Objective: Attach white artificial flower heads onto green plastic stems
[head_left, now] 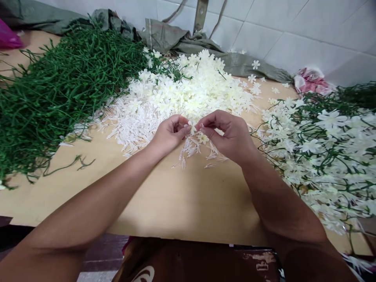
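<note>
My left hand point(172, 133) pinches a small white artificial flower point(192, 127) between thumb and fingers, over the middle of the table. Close by on its right, my right hand point(229, 135) is closed in a pinch. A tiny pale bit shows at its fingertips, too small to name. Below the hands lie loose white stamens point(190, 147) and one cream flower point(203, 138). Just beyond them spreads a heap of cream-white flower heads point(202, 86), with a pile of white stamens point(132, 121) along its left side.
A big mass of green plastic stems point(67, 74) covers the left side. Finished-looking white flowers on stems point(320, 152) are piled at the right. Grey-green sacking point(243, 64) lies along the tiled wall point(290, 27). A pink-and-white cloth or bag point(313, 81) sits at the back right.
</note>
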